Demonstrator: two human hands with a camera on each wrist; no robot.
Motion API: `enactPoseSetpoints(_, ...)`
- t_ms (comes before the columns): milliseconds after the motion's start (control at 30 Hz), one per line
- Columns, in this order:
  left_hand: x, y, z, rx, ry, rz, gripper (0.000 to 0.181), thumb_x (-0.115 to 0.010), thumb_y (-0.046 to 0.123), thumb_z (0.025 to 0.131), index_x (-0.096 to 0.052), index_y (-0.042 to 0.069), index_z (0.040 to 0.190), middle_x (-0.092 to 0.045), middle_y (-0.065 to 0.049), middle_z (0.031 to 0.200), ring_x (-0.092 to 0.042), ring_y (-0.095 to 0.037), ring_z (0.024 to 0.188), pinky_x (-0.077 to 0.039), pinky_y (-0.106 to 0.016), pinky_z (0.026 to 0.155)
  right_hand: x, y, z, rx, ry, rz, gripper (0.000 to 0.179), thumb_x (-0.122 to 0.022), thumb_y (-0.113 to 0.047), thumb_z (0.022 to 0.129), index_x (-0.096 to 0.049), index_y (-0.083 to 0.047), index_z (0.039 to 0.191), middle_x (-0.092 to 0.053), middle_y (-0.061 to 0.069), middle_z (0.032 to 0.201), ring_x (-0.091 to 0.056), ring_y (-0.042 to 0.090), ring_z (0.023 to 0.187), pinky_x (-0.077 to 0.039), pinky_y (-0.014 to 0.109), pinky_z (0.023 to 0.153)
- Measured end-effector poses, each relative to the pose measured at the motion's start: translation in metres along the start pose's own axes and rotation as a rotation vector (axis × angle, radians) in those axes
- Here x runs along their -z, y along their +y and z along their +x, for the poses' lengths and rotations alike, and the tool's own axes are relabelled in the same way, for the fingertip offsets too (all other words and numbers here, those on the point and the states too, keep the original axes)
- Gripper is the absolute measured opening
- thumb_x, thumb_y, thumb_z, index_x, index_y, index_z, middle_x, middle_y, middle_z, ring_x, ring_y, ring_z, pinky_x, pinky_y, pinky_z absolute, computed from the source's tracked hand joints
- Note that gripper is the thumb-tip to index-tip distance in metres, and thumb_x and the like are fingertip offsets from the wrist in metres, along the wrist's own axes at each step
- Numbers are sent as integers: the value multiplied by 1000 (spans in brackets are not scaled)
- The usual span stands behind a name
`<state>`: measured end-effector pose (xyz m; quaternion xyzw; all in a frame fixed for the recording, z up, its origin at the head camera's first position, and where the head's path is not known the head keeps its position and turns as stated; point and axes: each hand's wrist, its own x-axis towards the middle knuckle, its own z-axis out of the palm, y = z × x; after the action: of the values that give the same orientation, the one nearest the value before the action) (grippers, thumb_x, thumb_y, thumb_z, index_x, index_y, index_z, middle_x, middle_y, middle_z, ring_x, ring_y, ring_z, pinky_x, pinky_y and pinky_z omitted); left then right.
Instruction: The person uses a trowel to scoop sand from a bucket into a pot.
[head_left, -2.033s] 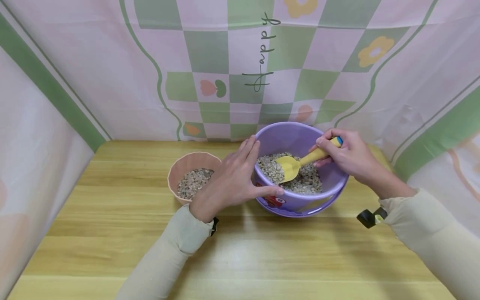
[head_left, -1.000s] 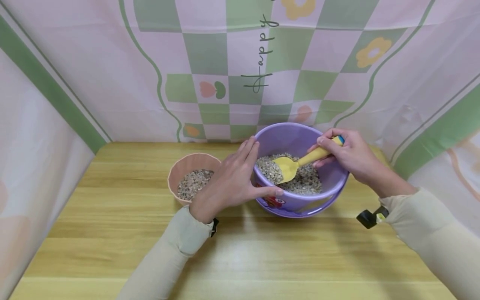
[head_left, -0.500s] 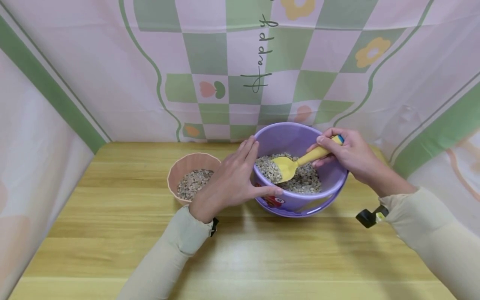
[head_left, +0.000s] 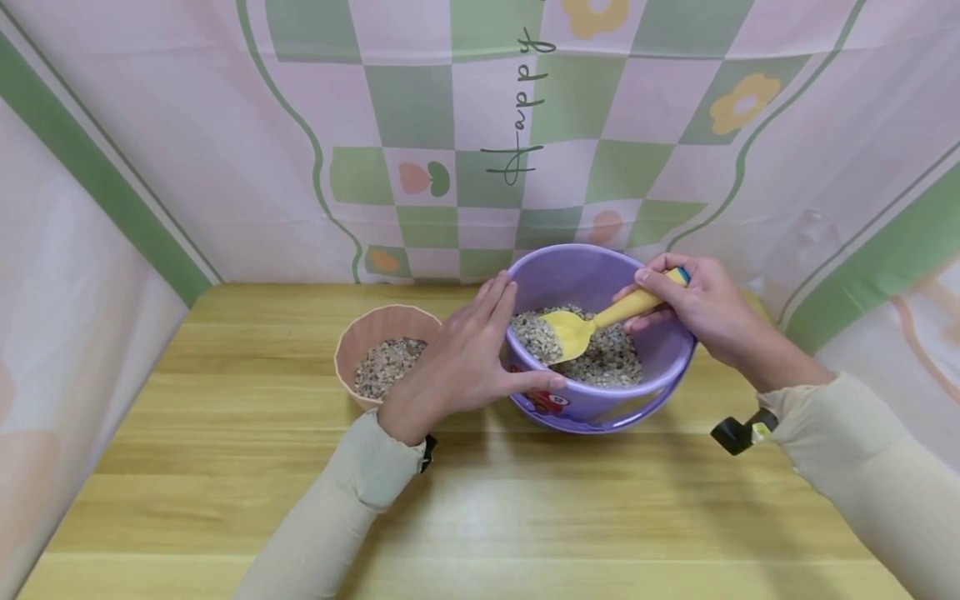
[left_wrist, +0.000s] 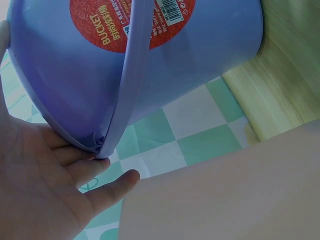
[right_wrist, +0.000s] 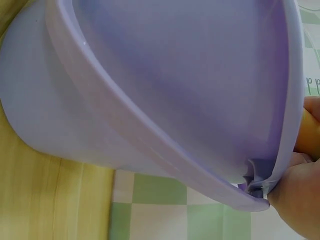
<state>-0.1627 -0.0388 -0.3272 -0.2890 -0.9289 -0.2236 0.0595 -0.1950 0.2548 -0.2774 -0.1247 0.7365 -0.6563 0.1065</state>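
Observation:
A purple bucket (head_left: 656, 396) stands on the table in the head view, with greyish-tan grit (head_left: 611, 362) inside. My right hand (head_left: 708, 312) grips the handle of a yellow toy shovel (head_left: 573, 336), whose blade lies in the grit on the bucket's left side. Grit is heaped at the blade's tip. My left hand (head_left: 457, 358) rests against the bucket's left rim, thumb along the front and fingers fairly straight. In the left wrist view, those fingers (left_wrist: 82, 172) touch the rim by the bucket handle's joint. The bucket wall hides most of the shovel in the right wrist view.
A pink bowl (head_left: 356, 337) holding similar grit stands left of the bucket, partly behind my left hand. Wood-grain table (head_left: 525, 517) extends in front. A checkered cloth (head_left: 420, 108) hangs behind. The bucket's handle (right_wrist: 135, 115) hangs down its near side.
The shovel blade has shifted very slightly left within the grit. Both hands keep their hold and place, and the bucket and bowl stay where they were.

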Motion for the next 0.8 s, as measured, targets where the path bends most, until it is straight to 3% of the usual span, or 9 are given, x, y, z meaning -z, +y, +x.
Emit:
enactPoseSetpoints(367, 0, 0, 1, -2, -6, -5, 124, -49, 88, 76, -14, 3, 159, -4, -11, 166, -13, -26, 151, -25, -42, 118, 3, 1, 0, 17, -42, 115, 25, -57, -11, 102, -54, 13, 101, -73, 22, 95, -74, 29, 69, -59, 36, 68)
enactPoseSetpoints(800, 2, 2, -1, 17, -27, -14, 124, -46, 90, 75, -12, 5, 160, -1, -9, 167, -6, -22, 152, -22, -42, 120, 4, 2, -1, 5, -18, 64, 31, -58, -16, 102, -52, 14, 102, -73, 22, 96, -74, 30, 71, -59, 36, 69)
